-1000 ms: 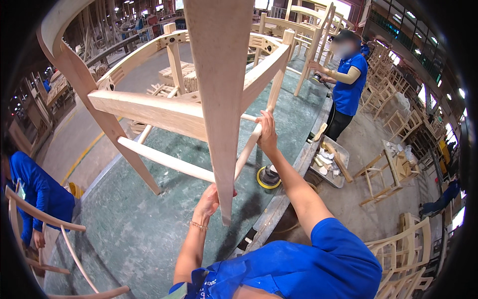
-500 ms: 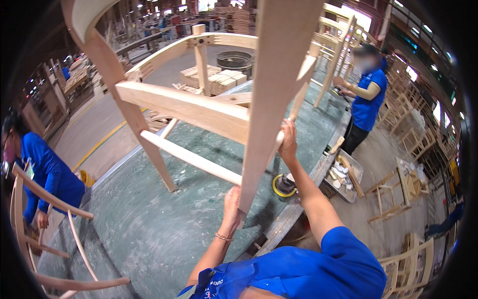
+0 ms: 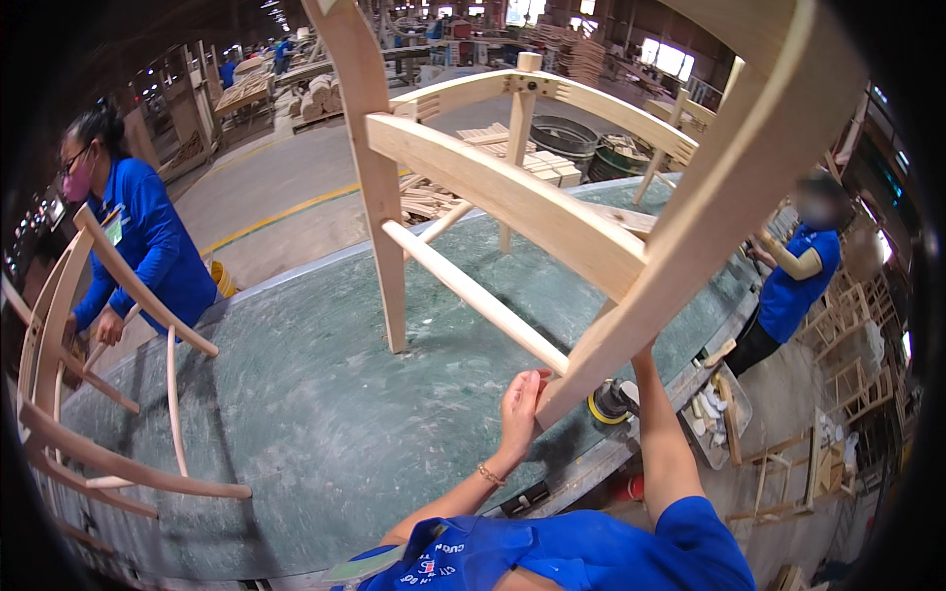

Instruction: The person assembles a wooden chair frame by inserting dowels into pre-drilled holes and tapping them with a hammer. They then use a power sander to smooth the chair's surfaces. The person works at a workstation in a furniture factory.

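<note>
Fingers of the left hand lie flat against the lower end of a leg of the unfinished wooden chair frame, which fills the upper centre and right. The right hand is hidden behind that leg, so its grip cannot be told. Just behind sits a yellow-padded sander on the green worktable. Another chair frame stands lower left, beside a person in blue.
</note>
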{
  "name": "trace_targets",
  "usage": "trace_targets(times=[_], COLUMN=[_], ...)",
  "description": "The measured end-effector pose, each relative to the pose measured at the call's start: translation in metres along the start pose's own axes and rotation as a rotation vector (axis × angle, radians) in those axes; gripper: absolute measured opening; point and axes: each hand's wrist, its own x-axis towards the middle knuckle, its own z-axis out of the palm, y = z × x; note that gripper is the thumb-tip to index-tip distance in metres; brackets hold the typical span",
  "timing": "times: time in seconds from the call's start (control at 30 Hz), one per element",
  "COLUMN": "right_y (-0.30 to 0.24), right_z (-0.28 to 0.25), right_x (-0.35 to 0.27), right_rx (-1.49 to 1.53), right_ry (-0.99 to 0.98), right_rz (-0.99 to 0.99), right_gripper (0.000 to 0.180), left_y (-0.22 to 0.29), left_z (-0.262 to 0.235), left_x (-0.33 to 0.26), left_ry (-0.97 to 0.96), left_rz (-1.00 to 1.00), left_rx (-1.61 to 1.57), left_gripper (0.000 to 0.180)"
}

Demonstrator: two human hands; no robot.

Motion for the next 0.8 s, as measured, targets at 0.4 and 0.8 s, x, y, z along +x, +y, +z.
trace_targets(times=[0.4,0.8], right_y=[0.030,0.073], right_z=[0.010,0.038], right_x=[-0.011,-0.037], right_rx=[0.052,0.058], right_ry=[-0.012,-0.013], right_rz=[0.121,0.134], right_gripper=[0.060,0.069], left_y=[-0.013,-0.010], left_z=[0.006,0.001], left_x=[-0.025,-0.020], left_ry=[-0.077,-0.023], left_rz=[0.379,0.539], left_rx=[0.361,0.689], left_gripper=[0.060,0.059])
